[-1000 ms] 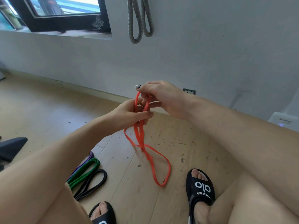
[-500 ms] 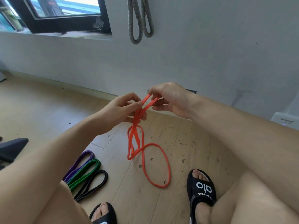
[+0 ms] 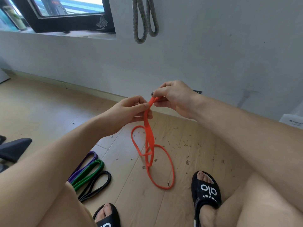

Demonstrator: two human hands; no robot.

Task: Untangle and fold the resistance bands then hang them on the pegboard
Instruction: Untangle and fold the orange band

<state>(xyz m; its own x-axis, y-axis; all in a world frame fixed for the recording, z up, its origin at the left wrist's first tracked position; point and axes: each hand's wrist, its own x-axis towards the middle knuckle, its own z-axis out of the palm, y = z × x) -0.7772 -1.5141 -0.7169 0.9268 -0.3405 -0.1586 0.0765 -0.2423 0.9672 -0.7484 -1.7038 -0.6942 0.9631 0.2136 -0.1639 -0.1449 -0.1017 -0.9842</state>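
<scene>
Both hands hold one orange resistance band at its top end, above the wooden floor. My left hand pinches the band just below the top, and my right hand pinches the top fold. Below the hands the band hangs twisted and crosses itself into loops, and its lowest loop lies on the floor. Purple, green and black bands lie folded side by side on the floor at the lower left. A grey band hangs on the wall at the top.
A grey wall stands close ahead, with a dark-framed window at the upper left. My feet in black sandals rest on the debris-speckled floor. A dark object lies at the left edge and a white device at the right.
The hands moved slightly apart and right. The twisted section under my left hand has loosened, so the band now hangs in wider crossed loops, with its bottom loop lying on the floor.
</scene>
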